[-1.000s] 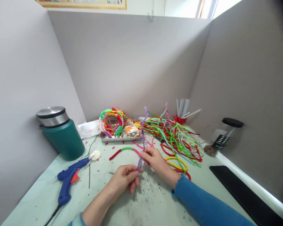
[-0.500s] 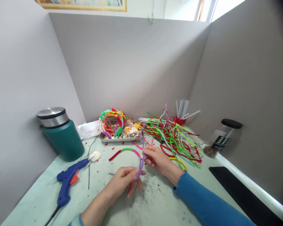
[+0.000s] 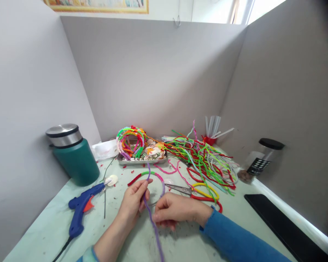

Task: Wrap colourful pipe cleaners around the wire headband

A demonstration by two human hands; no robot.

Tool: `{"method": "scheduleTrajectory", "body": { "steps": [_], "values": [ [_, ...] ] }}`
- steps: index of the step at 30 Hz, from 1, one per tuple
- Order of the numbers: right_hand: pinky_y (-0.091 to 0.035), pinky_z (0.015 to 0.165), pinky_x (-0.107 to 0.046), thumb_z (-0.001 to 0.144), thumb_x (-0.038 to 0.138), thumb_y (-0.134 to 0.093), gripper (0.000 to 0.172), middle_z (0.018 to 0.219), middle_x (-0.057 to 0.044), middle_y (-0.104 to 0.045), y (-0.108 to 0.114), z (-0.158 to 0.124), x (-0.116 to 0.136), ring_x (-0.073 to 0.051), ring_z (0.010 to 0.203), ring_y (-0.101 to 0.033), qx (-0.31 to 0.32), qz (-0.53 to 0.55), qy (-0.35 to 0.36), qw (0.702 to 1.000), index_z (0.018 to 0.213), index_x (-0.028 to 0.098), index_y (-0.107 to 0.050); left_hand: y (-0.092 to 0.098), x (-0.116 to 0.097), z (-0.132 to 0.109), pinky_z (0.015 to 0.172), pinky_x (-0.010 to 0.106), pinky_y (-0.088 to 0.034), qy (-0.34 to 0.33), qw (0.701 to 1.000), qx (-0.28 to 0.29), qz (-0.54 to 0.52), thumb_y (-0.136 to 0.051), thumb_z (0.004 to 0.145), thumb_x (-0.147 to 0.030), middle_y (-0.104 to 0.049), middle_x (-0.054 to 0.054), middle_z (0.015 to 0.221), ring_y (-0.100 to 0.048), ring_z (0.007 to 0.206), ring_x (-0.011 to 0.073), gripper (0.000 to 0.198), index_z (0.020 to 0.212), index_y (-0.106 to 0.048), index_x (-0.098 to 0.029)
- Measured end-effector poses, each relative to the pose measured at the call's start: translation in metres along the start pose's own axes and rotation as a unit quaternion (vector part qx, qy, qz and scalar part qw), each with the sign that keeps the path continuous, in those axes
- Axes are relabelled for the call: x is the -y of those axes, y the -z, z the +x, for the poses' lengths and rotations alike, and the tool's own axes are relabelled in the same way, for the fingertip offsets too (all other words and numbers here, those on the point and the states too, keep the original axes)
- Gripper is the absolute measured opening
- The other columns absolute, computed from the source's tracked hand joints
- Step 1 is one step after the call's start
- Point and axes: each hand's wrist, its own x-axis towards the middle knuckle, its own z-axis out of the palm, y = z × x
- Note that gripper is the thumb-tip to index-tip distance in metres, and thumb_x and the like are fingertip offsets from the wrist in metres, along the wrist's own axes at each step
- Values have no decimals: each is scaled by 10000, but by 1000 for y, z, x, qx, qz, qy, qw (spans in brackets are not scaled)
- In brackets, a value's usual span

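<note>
Since the frame half a second ago, the right hand (image 3: 176,207) has dropped back toward the person and the left hand (image 3: 132,200) has risen slightly, so the long, fuzzy purple strand (image 3: 157,234) now runs from beyond the left fingertips down to the bottom of the view, and the metal scissors with red and yellow handles (image 3: 186,190) show more fully. The left thumb and forefinger pinch the strand partway along; the right fingers are curled with their tips at it, though whether they grip or merely touch it I cannot tell. Just beyond the hands lies the arc wrapped in red, green, pink and purple fuzz (image 3: 158,176). The strand should be very light, soft outside and bendable, probably wire-cored, with little slip; it would kink rather than break, so a fingertip pinch near the working point suits it, leaving the tail loose. The pale green surface (image 3: 136,245) offers open room in front of the hands and leftward to the blue glue gun with an orange trigger (image 3: 78,211). Rightward, the scissors lie just beside the right hand, and behind them the tangled heap of coloured strands (image 3: 205,154) could snag a swinging tail. Grey upright panels (image 3: 153,72) bound the back and sides.
</note>
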Motion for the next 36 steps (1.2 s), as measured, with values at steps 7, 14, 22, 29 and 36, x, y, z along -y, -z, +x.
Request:
{"method": "scheduleTrajectory", "body": {
  "steps": [7,14,22,29,36],
  "values": [
    [-281,371,-162,738,354,-599,222,604,45,-503,20,8,8,-36,404,-392,-329,83,129,932,825,152,-575,-8,-2,-4,306,170,-141,56,986,25,157,-559,733,-442,-426,-76,381,-270,278,32,403,935,-624,-99],
    [-291,401,-177,680,354,-647,229,593,54,-486,22,6,11,-45,432,-379,-311,101,167,930,762,153,-573,-8,0,-5,364,175,-198,11,972,56,227,-519,762,-365,-429,-70,367,-299,331,50,341,948,-628,-101],
    [-278,413,-175,724,340,-609,195,564,66,-448,21,6,3,-53,441,-386,-287,139,174,932,763,170,-521,-8,2,-6,462,193,-356,-16,978,118,173,-577,749,-357,-618,30,647,-489,501,90,252,808,-613,-114],
    [-320,438,-192,758,323,-567,165,580,43,-500,12,8,5,-65,445,-414,-256,54,160,952,751,158,-557,-6,7,-2,441,207,-406,-3,991,88,100,-590,741,-399,-584,-10,597,-506,434,83,276,790,-516,-138],
    [-375,662,-240,752,143,-541,174,798,-12,-628,26,-2,-2,-140,729,-546,-273,-328,167,889,875,205,-647,-2,5,1,306,146,-178,-38,996,9,81,-567,745,-417,-493,-83,509,-291,289,17,270,826,-479,-175]
  ]
}}
